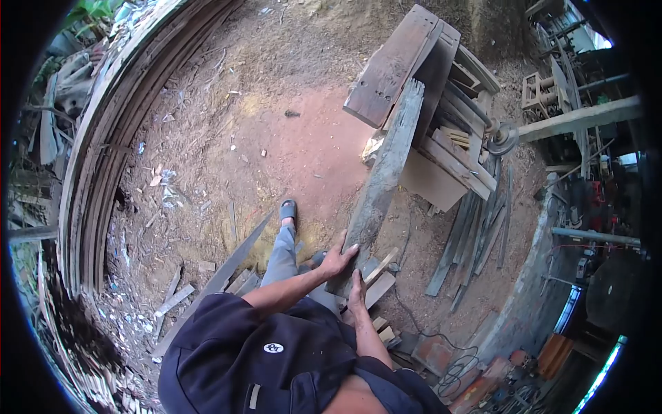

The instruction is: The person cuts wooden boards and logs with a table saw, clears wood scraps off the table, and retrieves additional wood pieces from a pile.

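A long weathered wooden plank (379,186) slants away from my body, its far end by a pile of thick timbers. My left hand (336,261) grips its left edge near the close end, thumb on top. Slightly nearer to me, my right hand (356,295) holds the plank's right edge, with the fingers partly hidden beneath. The far end lies against or on a heavy dark beam (393,69); the exact contact is unclear.
Several curved boards (86,179) are stacked along the left. Thin slats (462,241) lie on the ground to the right. A cable (448,341) runs loosely at lower right. My sandalled foot (288,209) stands on the dirt, beside a long pointed board (221,276).
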`<action>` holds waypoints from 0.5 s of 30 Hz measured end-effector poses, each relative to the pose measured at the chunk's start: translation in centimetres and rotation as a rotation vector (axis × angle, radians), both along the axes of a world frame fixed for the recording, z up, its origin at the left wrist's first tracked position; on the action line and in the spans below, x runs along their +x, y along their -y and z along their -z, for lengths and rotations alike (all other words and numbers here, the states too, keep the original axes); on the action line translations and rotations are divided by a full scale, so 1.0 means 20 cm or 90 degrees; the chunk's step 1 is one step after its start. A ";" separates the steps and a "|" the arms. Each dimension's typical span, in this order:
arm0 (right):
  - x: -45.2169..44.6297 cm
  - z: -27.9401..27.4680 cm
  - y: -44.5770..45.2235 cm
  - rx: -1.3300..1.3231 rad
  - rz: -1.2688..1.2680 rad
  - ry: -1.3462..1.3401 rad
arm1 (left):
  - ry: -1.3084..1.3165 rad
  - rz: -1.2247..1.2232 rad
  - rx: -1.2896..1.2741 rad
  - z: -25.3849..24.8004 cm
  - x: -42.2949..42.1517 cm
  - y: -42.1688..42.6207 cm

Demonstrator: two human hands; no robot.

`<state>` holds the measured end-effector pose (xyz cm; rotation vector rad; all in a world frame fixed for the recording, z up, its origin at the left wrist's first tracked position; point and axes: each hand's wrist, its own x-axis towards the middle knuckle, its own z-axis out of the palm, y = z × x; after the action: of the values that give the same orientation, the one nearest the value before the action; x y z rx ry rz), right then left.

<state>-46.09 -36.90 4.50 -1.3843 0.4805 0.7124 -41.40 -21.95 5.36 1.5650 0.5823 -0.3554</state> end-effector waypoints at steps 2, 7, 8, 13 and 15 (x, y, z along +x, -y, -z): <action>0.01 0.01 0.05 0.004 -0.001 -0.002 | -0.014 0.008 -0.051 -0.01 0.01 0.02; 0.04 -0.15 -0.01 0.020 0.038 -0.019 | -0.012 0.016 0.000 0.00 0.00 0.05; 0.04 -0.21 -0.06 0.009 0.038 -0.024 | -0.012 0.002 -0.021 0.00 -0.02 0.02; -0.01 -0.14 -0.20 -0.034 -0.011 0.034 | 0.019 -0.005 -0.087 -0.10 -0.09 -0.19; -0.01 -0.14 -0.25 -0.039 -0.021 0.051 | -0.037 0.005 -0.148 -0.05 -0.11 -0.26</action>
<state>-46.24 -31.86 7.23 -1.4755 0.4204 0.6705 -43.56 -16.66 6.34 1.3371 0.5584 -0.4600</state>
